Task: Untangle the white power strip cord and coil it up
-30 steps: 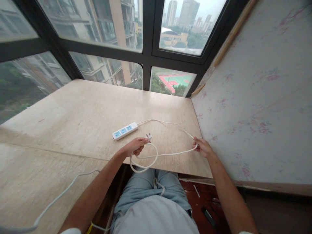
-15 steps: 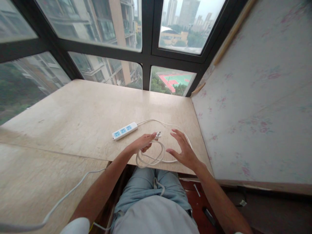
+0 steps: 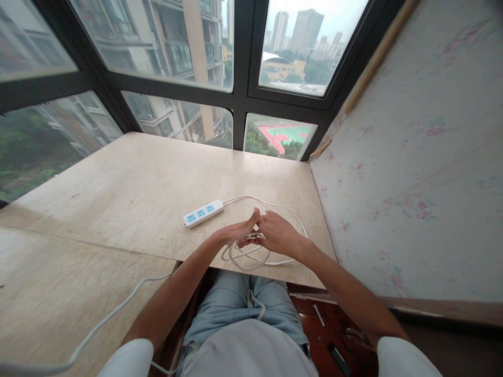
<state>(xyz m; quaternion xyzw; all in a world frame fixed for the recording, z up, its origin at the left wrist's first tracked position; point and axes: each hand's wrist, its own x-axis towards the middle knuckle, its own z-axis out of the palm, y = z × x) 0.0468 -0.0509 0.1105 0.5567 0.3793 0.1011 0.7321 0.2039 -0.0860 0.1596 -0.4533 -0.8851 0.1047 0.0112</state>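
A white power strip (image 3: 203,212) with blue sockets lies on the beige table (image 3: 129,188). Its white cord (image 3: 288,217) runs right, curves round and ends in loose coils (image 3: 245,256) near the table's front edge. My left hand (image 3: 238,232) holds the coiled cord, fingers stretched toward the right. My right hand (image 3: 275,233) meets it from the right and is closed on the cord at the same spot. The plug is hidden between the hands.
Large dark-framed windows (image 3: 239,99) stand behind the table. A floral-papered wall (image 3: 412,157) bounds the right side. A second white cable (image 3: 98,324) trails over the lower table section at the left. My lap in blue trousers (image 3: 239,303) is below the table edge.
My right hand let go of the far bend of the cord and moved left to join my left hand. The cord went from one wide loop to smaller stacked coils.
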